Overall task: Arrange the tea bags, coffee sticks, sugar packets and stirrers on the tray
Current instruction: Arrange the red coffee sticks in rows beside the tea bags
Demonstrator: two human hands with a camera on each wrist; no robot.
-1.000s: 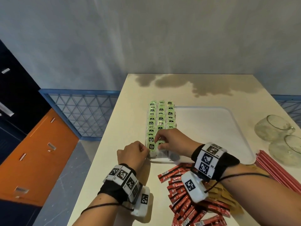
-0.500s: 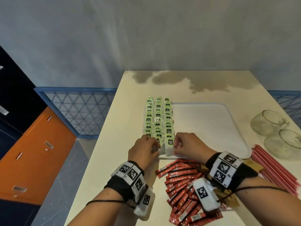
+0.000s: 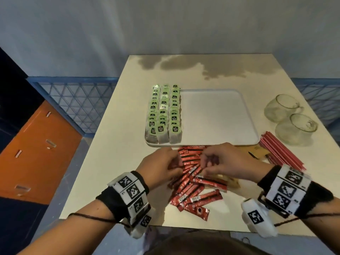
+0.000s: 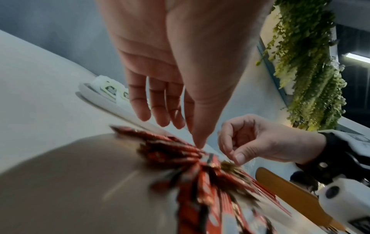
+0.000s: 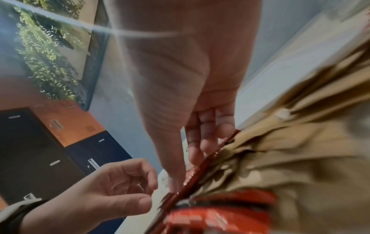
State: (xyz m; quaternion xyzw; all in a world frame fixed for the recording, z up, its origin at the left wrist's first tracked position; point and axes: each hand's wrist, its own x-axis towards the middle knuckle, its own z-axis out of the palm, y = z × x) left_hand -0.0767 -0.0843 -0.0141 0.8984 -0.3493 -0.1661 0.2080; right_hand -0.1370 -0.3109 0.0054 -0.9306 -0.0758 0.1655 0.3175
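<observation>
Now both hands sit over the coffee sticks [image 3: 191,179]: left hand [image 3: 160,169] fingers apart, thumb touching; right hand [image 3: 226,165] fingers curled, grip unclear. Sticks likely light, slick, floppy; pinch mid-length.

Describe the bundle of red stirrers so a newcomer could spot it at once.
Start at the white tray on the cream table. Off its near right corner, below two glass cups, lie the stirrers. Unlike the short, printed red coffee sticks, they are long, thin and plain.
</observation>
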